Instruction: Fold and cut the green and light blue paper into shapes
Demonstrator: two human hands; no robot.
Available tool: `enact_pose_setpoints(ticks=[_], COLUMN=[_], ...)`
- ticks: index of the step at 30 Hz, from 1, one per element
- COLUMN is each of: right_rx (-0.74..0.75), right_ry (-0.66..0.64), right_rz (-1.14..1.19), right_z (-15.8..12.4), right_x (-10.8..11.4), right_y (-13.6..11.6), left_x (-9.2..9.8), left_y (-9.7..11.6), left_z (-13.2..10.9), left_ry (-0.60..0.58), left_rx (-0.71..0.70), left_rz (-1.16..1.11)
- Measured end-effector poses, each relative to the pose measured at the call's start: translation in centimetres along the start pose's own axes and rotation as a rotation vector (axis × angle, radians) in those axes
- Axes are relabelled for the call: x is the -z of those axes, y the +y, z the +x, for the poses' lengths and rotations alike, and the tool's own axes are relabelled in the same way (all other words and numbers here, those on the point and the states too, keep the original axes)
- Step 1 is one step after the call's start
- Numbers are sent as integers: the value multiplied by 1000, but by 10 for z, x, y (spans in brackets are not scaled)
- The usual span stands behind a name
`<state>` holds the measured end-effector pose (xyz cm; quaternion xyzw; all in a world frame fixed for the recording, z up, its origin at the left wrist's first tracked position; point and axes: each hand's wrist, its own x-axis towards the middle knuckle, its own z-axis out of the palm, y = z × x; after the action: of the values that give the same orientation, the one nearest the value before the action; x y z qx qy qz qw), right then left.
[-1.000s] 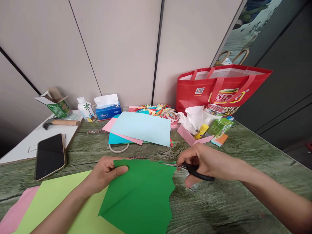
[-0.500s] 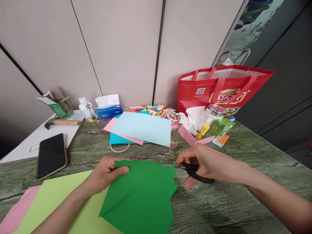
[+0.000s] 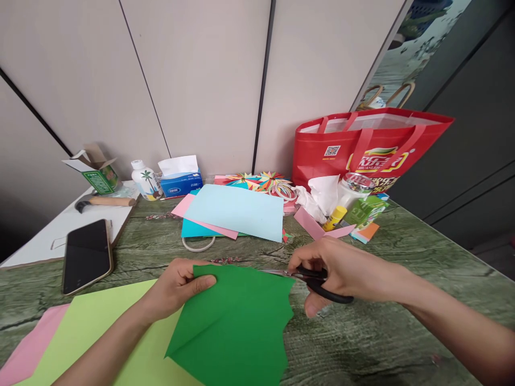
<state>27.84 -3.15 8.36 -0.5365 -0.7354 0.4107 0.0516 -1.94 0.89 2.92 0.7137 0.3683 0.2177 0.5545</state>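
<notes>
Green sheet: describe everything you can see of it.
The green sheet looks like paper, plain, with faint diagonal creases. Its right edge is jagged, with several points; its bottom runs out of view. The left hand pinches its upper left corner, thumb on the near face. The scissors have their blades at its upper edge, toward the right. It hides part of a lime sheet.
</notes>
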Motion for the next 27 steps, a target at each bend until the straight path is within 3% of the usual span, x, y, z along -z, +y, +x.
enact_pose_setpoints(ticks=[6, 14, 27], right_rx=[29, 198, 174], right_ry=[-36, -57, -87], right_rz=[107, 113, 115], right_z=[2, 3, 4], right_x=[6, 2, -4], right_y=[-1, 4, -6], left_x=[0, -3, -4], left_y=[-2, -4, -6], left_z=[0, 2, 2], left_ry=[-6, -25, -89], left_rx=[7, -11, -45], left_rz=[-91, -114, -200])
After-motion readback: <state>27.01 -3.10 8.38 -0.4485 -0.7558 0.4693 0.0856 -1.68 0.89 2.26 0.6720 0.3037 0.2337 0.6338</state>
